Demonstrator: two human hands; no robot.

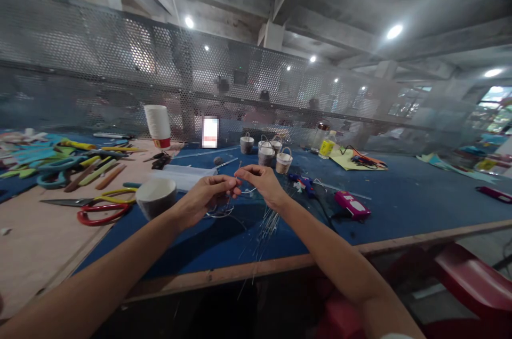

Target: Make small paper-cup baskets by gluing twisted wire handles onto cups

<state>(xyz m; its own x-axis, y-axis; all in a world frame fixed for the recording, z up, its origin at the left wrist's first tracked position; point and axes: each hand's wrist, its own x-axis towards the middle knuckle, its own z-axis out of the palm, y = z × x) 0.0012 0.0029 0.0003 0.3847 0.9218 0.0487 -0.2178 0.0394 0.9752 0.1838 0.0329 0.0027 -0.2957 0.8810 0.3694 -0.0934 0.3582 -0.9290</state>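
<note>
Above the blue table mat, my left hand (214, 190) and my right hand (262, 182) meet fingertip to fingertip. Both are closed in a pinch on a thin wire (248, 191), mostly hidden by the fingers. Loops of pale wire (220, 213) hang or lie just below the left hand. Under my right forearm lies a bundle of straight thin wires (270, 222). A larger grey cup (156, 196) with a whitish inside stands left of my left hand. Beyond the hands are several small grey pots with looped handles (265, 155).
Red-and-yellow-handled scissors (106, 206) and other hand tools lie left. A stack of paper cups (157, 123) stands behind them. Right of my hands are a blue glue gun (303, 183), a magenta box (352, 206) and a yellow-labelled bottle (327, 146). A perforated metal screen (160, 72) rises behind.
</note>
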